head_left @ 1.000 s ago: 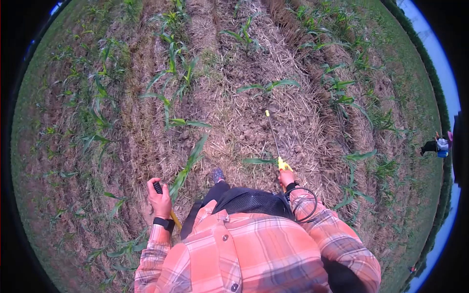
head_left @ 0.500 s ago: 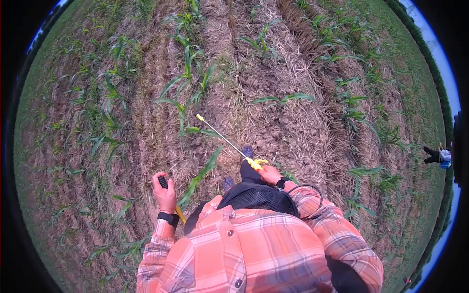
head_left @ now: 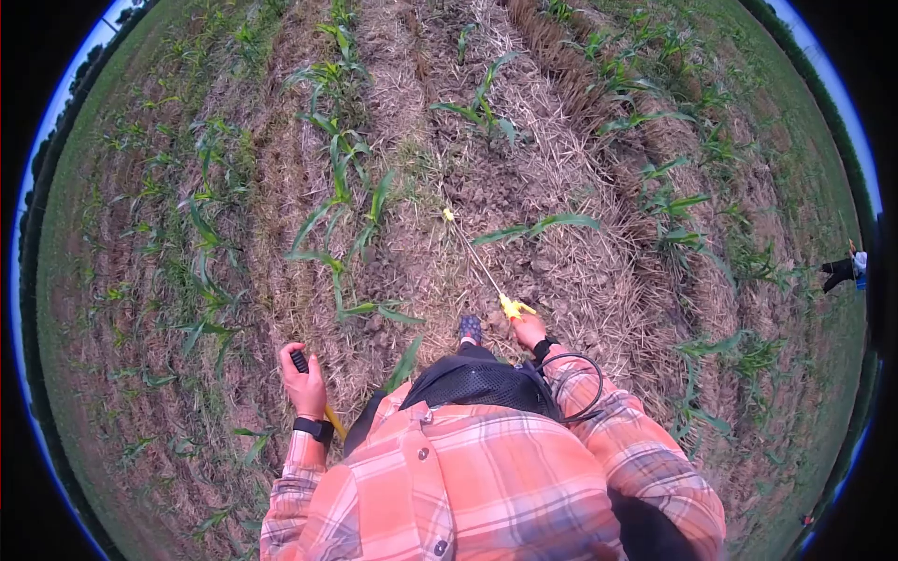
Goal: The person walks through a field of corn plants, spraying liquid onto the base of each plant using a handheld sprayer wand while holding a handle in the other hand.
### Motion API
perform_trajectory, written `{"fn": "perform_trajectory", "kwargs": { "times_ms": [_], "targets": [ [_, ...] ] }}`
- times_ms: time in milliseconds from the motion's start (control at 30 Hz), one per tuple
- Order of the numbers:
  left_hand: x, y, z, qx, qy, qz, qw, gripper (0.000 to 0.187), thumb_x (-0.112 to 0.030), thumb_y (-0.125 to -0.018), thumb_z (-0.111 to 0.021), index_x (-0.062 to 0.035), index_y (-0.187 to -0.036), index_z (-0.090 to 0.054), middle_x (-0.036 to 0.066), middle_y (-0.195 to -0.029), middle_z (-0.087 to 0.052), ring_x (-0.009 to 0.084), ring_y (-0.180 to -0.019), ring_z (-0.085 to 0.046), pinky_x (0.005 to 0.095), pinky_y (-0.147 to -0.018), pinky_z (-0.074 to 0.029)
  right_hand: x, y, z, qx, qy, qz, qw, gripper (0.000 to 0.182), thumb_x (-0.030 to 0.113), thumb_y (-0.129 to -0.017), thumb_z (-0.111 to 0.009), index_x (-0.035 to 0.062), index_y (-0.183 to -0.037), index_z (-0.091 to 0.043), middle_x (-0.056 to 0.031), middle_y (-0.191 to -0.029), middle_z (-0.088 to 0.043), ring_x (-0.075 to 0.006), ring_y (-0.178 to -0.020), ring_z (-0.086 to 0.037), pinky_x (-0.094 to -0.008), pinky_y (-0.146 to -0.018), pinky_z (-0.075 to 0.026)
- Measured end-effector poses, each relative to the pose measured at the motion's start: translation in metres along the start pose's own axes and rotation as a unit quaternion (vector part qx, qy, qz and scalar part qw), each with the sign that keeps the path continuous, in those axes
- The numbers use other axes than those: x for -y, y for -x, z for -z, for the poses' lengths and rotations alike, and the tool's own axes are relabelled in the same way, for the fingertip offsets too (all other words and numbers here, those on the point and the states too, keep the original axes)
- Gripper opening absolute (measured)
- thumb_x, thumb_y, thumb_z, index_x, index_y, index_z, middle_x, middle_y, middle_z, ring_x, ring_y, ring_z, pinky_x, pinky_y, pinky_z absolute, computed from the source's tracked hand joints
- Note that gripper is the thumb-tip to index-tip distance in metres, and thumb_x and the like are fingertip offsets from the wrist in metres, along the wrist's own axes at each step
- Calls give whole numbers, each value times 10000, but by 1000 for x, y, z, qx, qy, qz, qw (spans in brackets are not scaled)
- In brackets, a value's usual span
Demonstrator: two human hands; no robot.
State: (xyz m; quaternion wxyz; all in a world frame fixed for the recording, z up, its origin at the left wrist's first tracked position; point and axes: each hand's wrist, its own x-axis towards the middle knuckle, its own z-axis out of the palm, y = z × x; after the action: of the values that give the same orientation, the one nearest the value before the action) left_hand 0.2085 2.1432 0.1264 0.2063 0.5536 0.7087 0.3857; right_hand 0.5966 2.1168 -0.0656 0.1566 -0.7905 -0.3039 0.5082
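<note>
My right hand (head_left: 529,330) is closed around the yellow handle of a spray wand (head_left: 514,307). Its thin metal tube points forward and to the left, ending in a yellow nozzle (head_left: 448,215) above the soil between plant rows. A black hose (head_left: 599,383) loops beside my right forearm. My left hand (head_left: 302,381) is wrapped round the black grip of a pump lever (head_left: 298,361), whose yellow bar (head_left: 335,422) runs back beside my body. Most of the lever's far end is hidden.
Rows of young corn plants (head_left: 340,178) stand ahead and on both sides. One leafy corn plant (head_left: 535,227) grows just right of the nozzle. Dry straw (head_left: 599,271) covers the soil. Another person (head_left: 845,269) is at the far right edge. My shoe (head_left: 470,328) shows below the wand.
The wand's nozzle has swung to the right, and my right hand has shifted slightly right. The plants sit a little differently in view as I move. Both hands keep their hold.
</note>
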Motion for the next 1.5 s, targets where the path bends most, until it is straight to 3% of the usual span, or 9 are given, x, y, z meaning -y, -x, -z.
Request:
{"fn": "perform_trajectory", "kwargs": {
  "times_ms": [267, 500, 567, 600, 733, 833, 1000, 1067, 1500],
  "targets": [
    [-31, -52, -38, 30, 14, 15, 999, 195, -11, -699, -501, -72, -872, -434, 6, -597, -382, 84, -481, -350, 237, -444, -305, 0, -49, 71, -61, -273, -64, 958, 265, 272, -791, -419, 52, -645, -439, -28, -457, -423, -128, -313, -373, -264, -271, -307],
    [-8, -94, -54, 14, -45, -39, 998, 199, -9, -700, -500, -72, -877, -432, 7, -587, -387, 90, -483, -357, 244, -446, -310, 8, -77, 94, -173, -279, -73, 942, 277, 267, -802, -401, 62, -617, -423, -30, -443, -417, -132, -286, -345, -252, -254, -273],
    [-25, -109, -56, 38, -13, 19, 999, 201, -10, -701, -501, -70, -879, -432, 17, -612, -397, 100, -504, -369, 249, -464, -320, 4, -96, 92, -177, -287, -89, 937, 287, 265, -803, -397, 55, -611, -431, -37, -410, -399, -141, -268, -338, -262, -250, -272],
    [-29, -117, -56, 68, 19, 73, 995, 202, -11, -701, -501, -69, -881, -431, 26, -637, -408, 111, -526, -381, 255, -481, -330, 10, -100, 87, -177, -282, -91, 939, 287, 265, -803, -397, 55, -611, -431, -37, -410, -399, -141, -268, -338, -262, -250, -272],
    [-18, -165, -67, 2, 21, -32, 999, 190, -13, -706, -500, -66, -873, -426, 10, -581, -392, 96, -493, -378, 248, -452, -323, 70, -107, 72, -173, -222, -109, 953, 293, 250, -796, -406, 45, -589, -438, -46, -416, -420, -158, -278, -371, -285, -261, -296],
    [-13, -198, -62, 10, 57, 12, 998, 187, -14, -708, -498, -69, -871, -425, 0, -550, -384, 86, -466, -373, 244, -431, -317, 119, -121, 50, -130, -193, -94, 968, 284, 256, -791, -417, 35, -617, -456, -40, -438, -441, -156, -297, -401, -285, -266, -308],
    [-3, -240, -56, 16, 61, 41, 997, 188, -18, -707, -500, -75, -869, -424, -7, -528, -378, 86, -448, -368, 243, -421, -312, 187, -150, 8, -92, 38, -11, 995, 377, 329, -759, -431, 1, -624, -557, -104, -531, -546, -218, -407, -527, -335, -396, -417],
    [1, -249, -57, 3, 61, 42, 997, 190, -23, -706, -500, -77, -871, -424, -10, -517, -372, 83, -442, -362, 241, -417, -304, 196, -169, -9, -46, 103, 64, 992, 290, 288, -775, -448, 23, -672, -502, -49, -505, -494, -135, -340, -434, -277, -289, -337],
    [-19, -316, -79, -31, 21, 36, 999, 188, -32, -708, -501, -75, -872, -419, 2, -577, -360, 97, -470, -321, 252, -433, -290, 301, -190, -15, 72, 225, 131, 963, 381, 400, -739, -443, 48, -704, -584, -89, -651, -585, -203, -592, -564, -321, -567, -426]
  ]
}}
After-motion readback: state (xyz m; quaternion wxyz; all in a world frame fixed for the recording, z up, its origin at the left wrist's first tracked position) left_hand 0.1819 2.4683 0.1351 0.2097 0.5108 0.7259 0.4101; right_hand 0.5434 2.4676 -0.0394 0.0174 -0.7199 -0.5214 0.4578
